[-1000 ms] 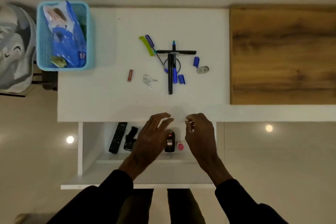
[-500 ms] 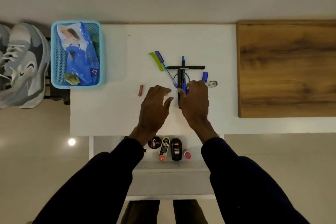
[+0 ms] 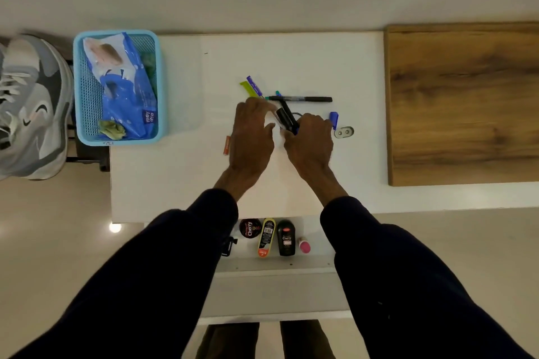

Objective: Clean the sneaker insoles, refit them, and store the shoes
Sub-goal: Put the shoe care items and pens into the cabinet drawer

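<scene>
A grey and white sneaker [image 3: 29, 108] stands at the far left, off the table's edge. On the white table [image 3: 180, 183] lies a scatter of pens and markers. My right hand [image 3: 310, 140] is closed around a thick black marker [image 3: 285, 118], which is tilted up off the table. My left hand [image 3: 252, 131] lies flat beside it with fingers spread, over the small items there. No insole is visible.
A light blue basket [image 3: 84, 90] at the table's left holds a blue wipes pack [image 3: 125, 84]. A long black pen [image 3: 306, 99], a blue cap [image 3: 334, 118], a metal plate [image 3: 344, 132] and an orange stick [image 3: 227, 145] lie around my hands. Wooden board [image 3: 463, 102] at right. An open drawer [image 3: 277, 268] below holds polish bottles.
Both hands rose from the open drawer onto the table among the pens. My right hand closed on the black marker and tilted it. The view shifted, bringing the sneaker into sight.
</scene>
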